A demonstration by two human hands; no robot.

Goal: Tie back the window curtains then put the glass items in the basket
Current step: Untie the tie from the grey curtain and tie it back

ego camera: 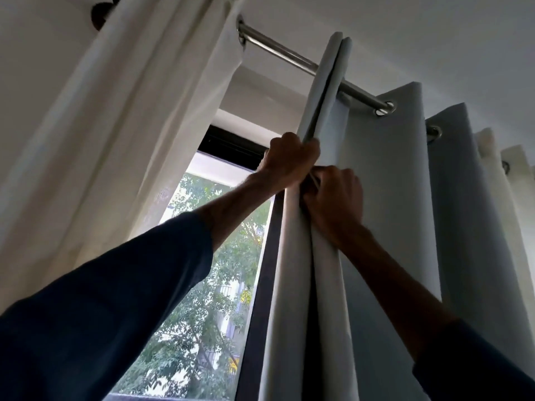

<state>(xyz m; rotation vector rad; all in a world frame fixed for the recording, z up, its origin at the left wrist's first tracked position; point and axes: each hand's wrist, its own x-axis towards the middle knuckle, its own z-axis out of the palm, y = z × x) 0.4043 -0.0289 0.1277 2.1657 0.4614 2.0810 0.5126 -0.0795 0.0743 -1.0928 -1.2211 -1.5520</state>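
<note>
white ceiling (pixel 405 30), steel rod (pixel 278 49), leafy window (pixel 202 285), left hand (pixel 289 160) gripping grey curtain (pixel 385 198) fold, right hand (pixel 337 204) pinching it too

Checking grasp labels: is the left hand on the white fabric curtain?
No, left hand and right hand both grip the grey eyelet curtain folds.

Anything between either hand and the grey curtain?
Nothing visible. The left hand and right hand both grip the gathered front folds of the grey curtain, below the curtain rod.
</note>
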